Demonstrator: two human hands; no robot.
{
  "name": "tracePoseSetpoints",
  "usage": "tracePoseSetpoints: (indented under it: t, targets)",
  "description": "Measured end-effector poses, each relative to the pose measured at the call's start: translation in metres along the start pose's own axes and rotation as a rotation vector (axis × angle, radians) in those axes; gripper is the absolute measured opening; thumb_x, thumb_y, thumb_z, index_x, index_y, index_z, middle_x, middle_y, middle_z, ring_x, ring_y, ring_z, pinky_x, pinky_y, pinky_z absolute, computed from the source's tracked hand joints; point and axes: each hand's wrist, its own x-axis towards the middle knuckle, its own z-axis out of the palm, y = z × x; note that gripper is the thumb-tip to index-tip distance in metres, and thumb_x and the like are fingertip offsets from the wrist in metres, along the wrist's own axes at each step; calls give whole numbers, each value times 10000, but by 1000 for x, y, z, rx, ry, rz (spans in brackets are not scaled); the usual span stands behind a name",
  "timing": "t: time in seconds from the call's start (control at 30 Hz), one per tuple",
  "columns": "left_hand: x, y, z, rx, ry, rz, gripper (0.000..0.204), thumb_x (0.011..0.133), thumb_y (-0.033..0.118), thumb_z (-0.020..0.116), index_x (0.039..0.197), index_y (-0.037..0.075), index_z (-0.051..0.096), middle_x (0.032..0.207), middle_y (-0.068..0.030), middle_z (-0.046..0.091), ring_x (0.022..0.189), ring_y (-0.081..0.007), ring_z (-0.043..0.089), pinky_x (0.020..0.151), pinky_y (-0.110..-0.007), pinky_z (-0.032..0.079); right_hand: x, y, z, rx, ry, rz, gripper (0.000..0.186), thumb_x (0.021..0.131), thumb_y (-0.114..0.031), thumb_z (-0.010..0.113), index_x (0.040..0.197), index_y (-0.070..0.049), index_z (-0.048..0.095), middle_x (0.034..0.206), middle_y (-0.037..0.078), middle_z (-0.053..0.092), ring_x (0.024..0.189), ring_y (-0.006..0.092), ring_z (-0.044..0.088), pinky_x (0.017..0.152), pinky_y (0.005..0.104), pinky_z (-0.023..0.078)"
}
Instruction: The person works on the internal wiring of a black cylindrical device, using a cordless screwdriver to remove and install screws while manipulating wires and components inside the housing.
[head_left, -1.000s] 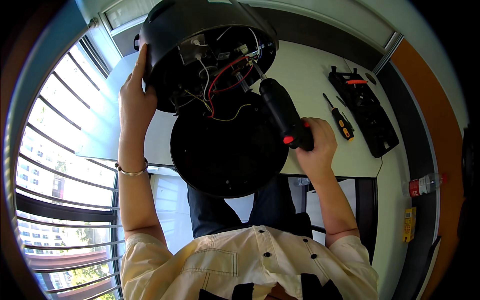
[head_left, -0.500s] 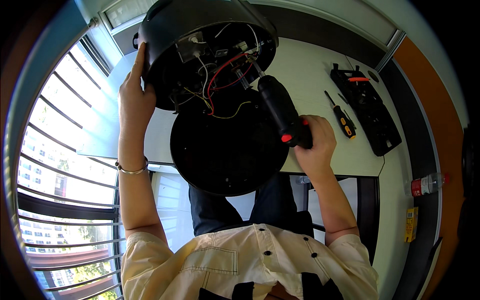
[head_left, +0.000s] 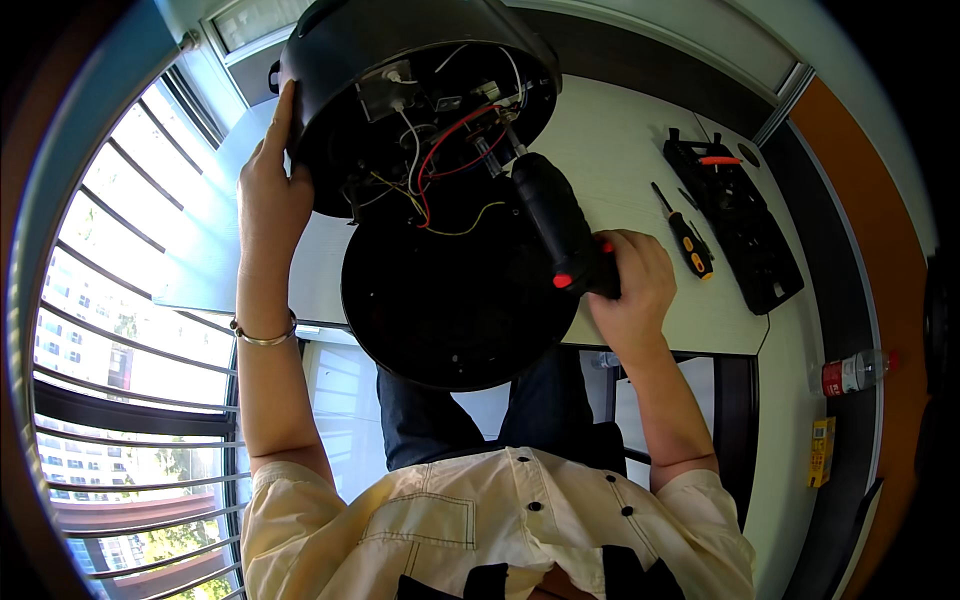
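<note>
My left hand (head_left: 272, 185) grips the left side of a tilted black rounded appliance body (head_left: 400, 35), whose open underside shows a metal plate and red, white and yellow wires (head_left: 437, 152). With my right hand (head_left: 635, 285) I hold a black cordless screwdriver (head_left: 545, 210) with red buttons, by its handle. Its bit points into the wiring at the right of the opening; whether it touches a screw I cannot tell. Below the body lies a round black base (head_left: 455, 300) at the table's front edge, overhanging my legs, joined to it by wires.
On the white table (head_left: 610, 120), to the right, lie a black tool case (head_left: 740, 240) with a red item and a black-and-orange screwdriver (head_left: 690, 245). Further right are a plastic bottle (head_left: 845, 375) and a yellow box (head_left: 821, 450). A window with bars (head_left: 120, 250) is at my left.
The cordless screwdriver and my right hand have shifted slightly left, the bit staying in the same area of the wiring. My left hand has barely moved.
</note>
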Motion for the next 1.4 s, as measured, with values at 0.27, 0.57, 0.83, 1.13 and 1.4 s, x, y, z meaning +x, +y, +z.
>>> tracePoseSetpoints:
  t: [0.27, 0.57, 0.83, 1.13, 1.4]
  targets:
    - [-1, -7, 3, 70, 43, 43, 801, 691, -144, 477, 1370, 258, 341, 876, -154, 631, 767, -260, 634, 677, -372, 500, -2, -2, 2, 12, 17, 23, 289, 568, 7, 666, 843, -2, 579, 799, 119, 602, 726, 297, 579, 644, 350, 459]
    - [-1, -3, 2, 76, 38, 22, 803, 688, -142, 478, 1368, 264, 342, 914, -160, 636, 798, -265, 638, 687, -376, 501, -3, 0, 3, 23, 34, 25, 283, 571, -8, 668, 841, -11, 582, 796, 110, 601, 721, 292, 575, 641, 352, 453]
    - [-1, -4, 2, 51, 45, 45, 812, 681, -149, 482, 1369, 258, 342, 877, -162, 640, 769, -252, 643, 655, -360, 501, -5, -6, 5, 18, 25, 87, 317, 532, -27, 664, 838, -17, 580, 791, 98, 588, 721, 283, 562, 629, 361, 444]
    - [0, -8, 2, 66, 36, 76, 815, 674, -148, 484, 1368, 258, 351, 783, -134, 624, 641, -206, 607, 591, -350, 469, -8, -10, 7, 27, 12, 148, 320, 546, -4, 674, 850, -11, 575, 772, 119, 571, 715, 306, 558, 615, 380, 452]
    - [1, 5, -1, -4, -37, -74, 738, 744, -166, 468, 1348, 248, 384, 1216, -114, 549, 1118, -306, 524, 889, -393, 465, -15, -19, 8, 373, -60, 546, 300, 612, -84, 753, 829, 11, 568, 735, 127, 573, 664, 295, 568, 621, 335, 466]
